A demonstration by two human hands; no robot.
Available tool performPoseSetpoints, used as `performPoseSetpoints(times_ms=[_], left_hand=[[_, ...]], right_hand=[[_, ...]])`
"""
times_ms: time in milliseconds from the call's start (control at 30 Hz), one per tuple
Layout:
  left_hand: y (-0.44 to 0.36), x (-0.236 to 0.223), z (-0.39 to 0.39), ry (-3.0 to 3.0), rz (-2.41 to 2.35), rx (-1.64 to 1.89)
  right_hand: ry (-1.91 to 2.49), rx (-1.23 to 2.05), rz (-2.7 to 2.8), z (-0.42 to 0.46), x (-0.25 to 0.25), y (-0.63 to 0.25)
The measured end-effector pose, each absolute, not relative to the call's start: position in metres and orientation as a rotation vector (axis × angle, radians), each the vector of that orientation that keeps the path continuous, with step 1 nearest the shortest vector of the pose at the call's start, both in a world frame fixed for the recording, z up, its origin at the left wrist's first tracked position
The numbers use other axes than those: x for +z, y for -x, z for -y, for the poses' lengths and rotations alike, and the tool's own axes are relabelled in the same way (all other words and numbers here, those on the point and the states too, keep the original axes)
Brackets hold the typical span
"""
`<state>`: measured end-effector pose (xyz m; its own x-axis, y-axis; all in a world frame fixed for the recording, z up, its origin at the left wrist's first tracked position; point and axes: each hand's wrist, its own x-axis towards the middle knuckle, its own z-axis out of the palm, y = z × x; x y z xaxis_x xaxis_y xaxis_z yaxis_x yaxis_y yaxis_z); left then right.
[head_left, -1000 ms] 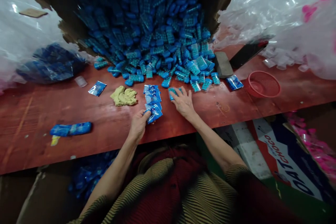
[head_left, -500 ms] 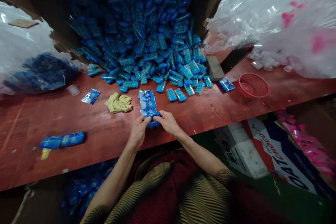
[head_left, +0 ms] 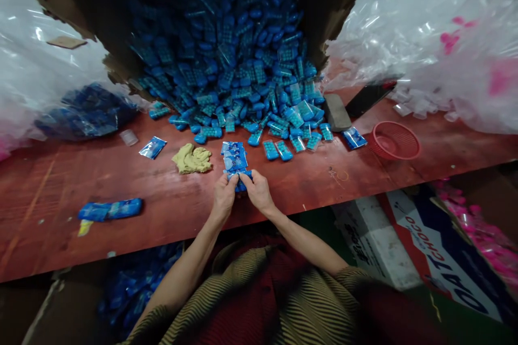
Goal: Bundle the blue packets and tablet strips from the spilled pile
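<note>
My left hand (head_left: pixel 224 196) and my right hand (head_left: pixel 256 192) meet at the near edge of the red table (head_left: pixel 162 199), both pinched on a small blue packet (head_left: pixel 241 179). This packet lies at the near end of a short row of blue sachets (head_left: pixel 233 155). Two loose blue tablet packs (head_left: pixel 277 150) lie just right of the row. Behind them a big heap of blue packs (head_left: pixel 238 64) spills from a torn cardboard box (head_left: pixel 343 5).
A yellow cloth (head_left: pixel 191 159) lies left of the sachets, a single sachet (head_left: pixel 152 147) further left, a blue wrapped bundle (head_left: pixel 109 209) near the front left. A red basket (head_left: pixel 396 140) sits right. Clear plastic bags (head_left: pixel 424 48) flank the box. A printed carton (head_left: pixel 441 253) stands below right.
My right hand left the loose packs behind the row and came back beside my left hand; both now pinch the packet at the row's near end. The camera view shifted slightly.
</note>
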<state>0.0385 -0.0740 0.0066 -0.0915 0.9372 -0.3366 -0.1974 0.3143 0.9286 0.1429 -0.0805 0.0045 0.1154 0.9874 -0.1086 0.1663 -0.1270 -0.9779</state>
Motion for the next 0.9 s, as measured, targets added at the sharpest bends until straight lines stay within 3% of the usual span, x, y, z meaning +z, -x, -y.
performPoseSetpoints(times_ms=[167,667,900], left_hand=[[-0.034,0.000,0.074,-0.810,-1.298,1.080],[-0.028,0.023,0.075,-0.508,-1.099,1.076],[-0.012,0.019,0.072,-0.462,-0.998,0.931]], right_hand=[[1.412,1.239,1.227,0.078,0.003,-0.148],[1.387,1.151,1.208,0.075,0.009,-0.146],[1.266,1.665,0.964,0.062,0.032,-0.162]])
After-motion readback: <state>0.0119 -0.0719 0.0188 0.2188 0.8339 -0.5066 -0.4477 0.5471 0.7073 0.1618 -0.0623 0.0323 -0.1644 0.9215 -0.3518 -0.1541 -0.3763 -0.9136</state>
